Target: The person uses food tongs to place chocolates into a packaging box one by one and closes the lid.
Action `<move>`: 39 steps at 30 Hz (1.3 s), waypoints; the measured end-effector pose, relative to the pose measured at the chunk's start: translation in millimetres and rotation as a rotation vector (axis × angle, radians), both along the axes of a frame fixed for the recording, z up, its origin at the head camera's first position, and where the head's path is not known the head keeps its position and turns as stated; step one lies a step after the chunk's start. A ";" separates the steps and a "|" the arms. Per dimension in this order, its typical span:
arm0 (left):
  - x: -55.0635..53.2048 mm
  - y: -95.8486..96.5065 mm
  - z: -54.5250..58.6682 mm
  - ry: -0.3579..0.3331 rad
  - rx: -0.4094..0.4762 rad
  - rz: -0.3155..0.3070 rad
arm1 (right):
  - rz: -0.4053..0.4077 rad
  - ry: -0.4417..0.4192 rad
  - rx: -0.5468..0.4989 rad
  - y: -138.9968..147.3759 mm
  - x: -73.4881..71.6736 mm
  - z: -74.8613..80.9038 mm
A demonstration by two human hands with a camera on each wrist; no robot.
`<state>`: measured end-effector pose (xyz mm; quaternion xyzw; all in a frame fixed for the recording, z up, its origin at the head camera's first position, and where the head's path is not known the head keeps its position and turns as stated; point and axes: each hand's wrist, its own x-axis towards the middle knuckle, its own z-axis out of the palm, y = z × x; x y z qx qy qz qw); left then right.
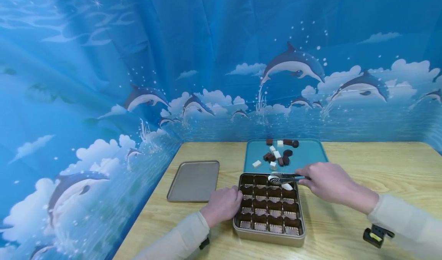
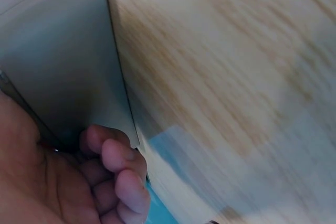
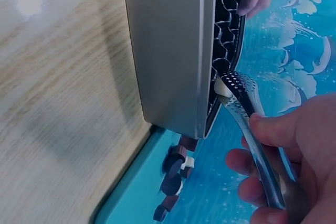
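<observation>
My right hand [image 1: 326, 181] holds metal tongs [image 3: 257, 153], their perforated ends over the back-right part of a gold tin [image 1: 271, 237]. A white chocolate piece [image 1: 287, 186] shows at the tong ends in the right wrist view; whether they pinch it I cannot tell. The tin holds a dark brown divided insert [image 1: 267, 209] with rows of compartments. My left hand [image 1: 224, 204] grips the tin's left side, thumb at the rim and fingers curled against the outer wall [image 2: 68, 51].
Behind the tin lies a teal tray [image 1: 309, 156] with several dark and white chocolate pieces [image 1: 277, 154]. A flat metal lid [image 1: 195, 181] rests on the wooden table [image 1: 373, 168] to the left. A dolphin-printed curtain [image 1: 214, 60] hangs behind and at the left.
</observation>
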<state>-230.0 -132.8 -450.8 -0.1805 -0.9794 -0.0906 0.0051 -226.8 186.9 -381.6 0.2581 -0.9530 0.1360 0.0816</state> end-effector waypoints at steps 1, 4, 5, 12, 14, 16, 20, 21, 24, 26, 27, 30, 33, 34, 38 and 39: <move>0.1 -0.2 -0.1 0.002 0.001 -0.001 | -0.001 -0.008 0.001 -0.7 0.0 -1.1; 0.3 -0.5 -0.6 0.008 0.001 -0.003 | -0.005 -0.033 -0.002 -1.8 -0.4 -4.0; 0.1 -0.6 -1.0 0.008 -0.003 -0.002 | -0.006 -0.038 -0.004 -2.1 -0.6 -4.7; 0.0 -0.1 1.1 -0.003 -0.005 0.005 | -0.009 -0.049 -0.039 -1.1 -2.8 -4.1; 0.0 0.2 1.7 -0.006 -0.004 0.009 | -0.015 -0.039 -0.045 0.0 -4.2 -3.0; 0.4 0.5 2.7 -0.011 -0.003 0.012 | -0.021 -0.030 -0.052 1.0 -6.3 -2.5; 0.9 0.7 3.0 -0.018 -0.001 0.013 | -0.034 -0.013 -0.063 2.4 -12.6 -3.3; 1.0 0.7 3.0 -0.021 0.001 0.012 | -0.038 -0.010 -0.064 2.6 -14.4 -3.6; 1.5 0.5 2.8 -0.019 0.003 0.013 | -0.053 -0.003 -0.058 3.1 -21.1 -4.9; 1.8 0.2 2.5 -0.015 0.005 0.013 | -0.060 0.000 -0.055 3.1 -26.2 -5.6; 1.9 0.0 2.1 -0.013 0.006 0.014 | -0.060 -0.002 -0.052 3.2 -28.9 -6.0; 1.8 -0.2 1.4 -0.004 0.006 0.013 | -0.069 -0.018 -0.046 3.5 -36.8 -8.1; 1.4 -0.2 0.5 0.003 0.006 0.006 | -0.076 -0.040 -0.039 3.1 -43.6 -11.2; 1.3 -0.2 0.3 0.006 0.006 0.004 | -0.079 -0.047 -0.036 2.6 -45.5 -12.6; 0.8 -0.3 -0.3 0.018 0.005 -0.004 | -0.086 -0.078 -0.025 -0.5 -53.3 -17.5; 0.7 -0.3 -0.1 0.020 0.005 -0.005 | -0.083 -0.085 -0.024 -1.4 -54.9 -18.5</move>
